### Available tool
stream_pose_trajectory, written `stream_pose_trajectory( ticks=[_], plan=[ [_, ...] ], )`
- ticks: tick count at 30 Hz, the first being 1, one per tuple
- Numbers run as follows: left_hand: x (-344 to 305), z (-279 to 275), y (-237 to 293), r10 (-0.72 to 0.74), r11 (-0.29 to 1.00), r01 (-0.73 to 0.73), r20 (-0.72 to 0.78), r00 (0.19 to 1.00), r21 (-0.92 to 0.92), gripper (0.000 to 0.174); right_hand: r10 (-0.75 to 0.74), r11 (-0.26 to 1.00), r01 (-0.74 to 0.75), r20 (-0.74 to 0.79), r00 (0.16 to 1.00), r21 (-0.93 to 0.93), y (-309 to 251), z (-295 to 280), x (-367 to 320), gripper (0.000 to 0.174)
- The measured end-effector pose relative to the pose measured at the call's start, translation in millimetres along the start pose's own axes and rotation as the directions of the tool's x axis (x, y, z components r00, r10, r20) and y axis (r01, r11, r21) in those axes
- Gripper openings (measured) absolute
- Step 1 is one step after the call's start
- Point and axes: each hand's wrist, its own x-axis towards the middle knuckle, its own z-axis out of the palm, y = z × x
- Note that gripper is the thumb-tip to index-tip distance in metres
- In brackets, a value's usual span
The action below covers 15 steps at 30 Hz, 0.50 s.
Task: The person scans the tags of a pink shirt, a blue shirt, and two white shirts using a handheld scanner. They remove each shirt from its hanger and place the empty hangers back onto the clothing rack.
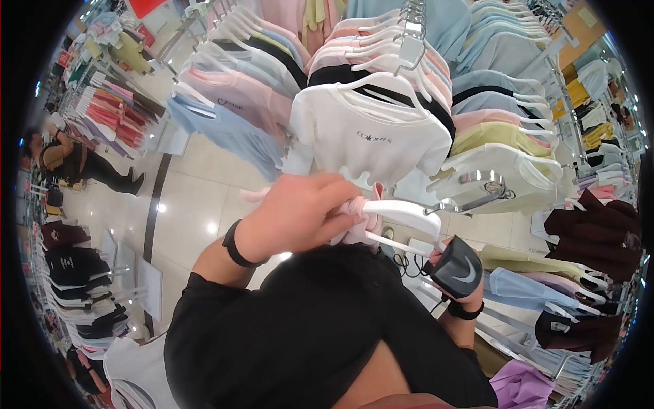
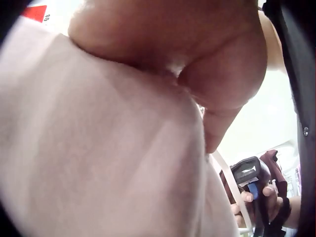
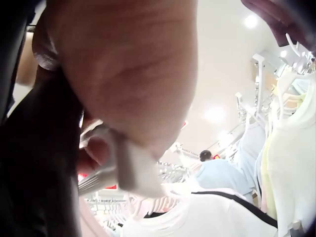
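My left hand [image 1: 300, 210] pinches the bunched neck of a pale pink garment [image 1: 351, 233] on a white hanger [image 1: 405, 213], just in front of my body. That cloth [image 2: 108, 153] fills much of the left wrist view below the hand. A black handheld barcode scanner [image 1: 455, 269] with a pale swoosh mark is gripped in my right hand [image 1: 469, 297]. In the left wrist view, its dark window faces the garment side and fingers curl round its body. The hanger's far end reaches my right fingertips. In the right wrist view, dark shapes and the palm hide most of the scanner.
A white printed T-shirt [image 1: 371, 129] fronts the rack ahead, with several pastel tops behind it. Chrome rack arms [image 1: 470, 194] jut towards me. A coiled black cord [image 1: 409, 264] hangs beside the scanner. More racks stand on both sides; another person [image 1: 75, 160] is at the far left.
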Motion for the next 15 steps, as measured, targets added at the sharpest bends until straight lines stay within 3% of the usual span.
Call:
stream_pose_trajectory(
  ticks=[1, 4, 5, 7, 8, 11, 12, 14, 15],
  plan=[
    [-2, 0, -1, -0.019, 1.000, 0.019, 0.003, 1.000, -0.021, 0.025, 0.023, 1.000, -0.022, 0.079, 0.997, -0.014, -4, -12, 1, 0.035],
    [-8, -7, -3, -0.133, 0.986, 0.130, -0.023, 0.991, -0.103, 0.024, -0.204, 0.972, 0.215, -0.110, 0.973, 0.100, 16, -42, -8, 0.052],
    [-10, -9, -3, -0.179, 0.976, 0.173, -0.035, 0.983, -0.134, 0.023, -0.182, 0.966, 0.211, -0.183, 0.966, 0.152, 19, -49, -11, 0.050],
    [-14, -13, -7, -0.152, 0.966, 0.132, -0.074, 0.986, -0.221, 0.021, -0.015, 0.966, 0.096, -0.317, 0.948, 0.241, 30, -68, -23, 0.053],
    [-14, -14, -9, -0.139, 0.959, 0.109, -0.098, 0.985, -0.262, 0.020, 0.041, 0.971, 0.044, -0.343, 0.939, 0.236, 40, -76, -26, 0.044],
    [-16, -20, -2, -0.139, 0.914, 0.119, -0.025, 0.990, -0.388, 0.019, 0.136, 0.964, -0.031, -0.388, 0.912, 0.266, 78, -78, -25, 0.045],
    [-16, -18, -2, -0.113, 0.927, 0.094, -0.030, 0.993, -0.362, 0.020, 0.258, 0.944, -0.156, -0.354, 0.899, 0.291, 71, -66, -17, 0.044],
    [-10, -9, 1, -0.055, 0.949, 0.042, -0.034, 0.998, -0.311, 0.023, 0.315, 0.921, -0.229, -0.255, 0.914, 0.315, 59, -33, -5, 0.048],
    [-7, -10, 7, -0.066, 0.950, 0.080, 0.053, 0.996, -0.302, 0.023, 0.312, 0.921, -0.227, -0.254, 0.915, 0.315, 58, -33, -4, 0.048]
  ],
)
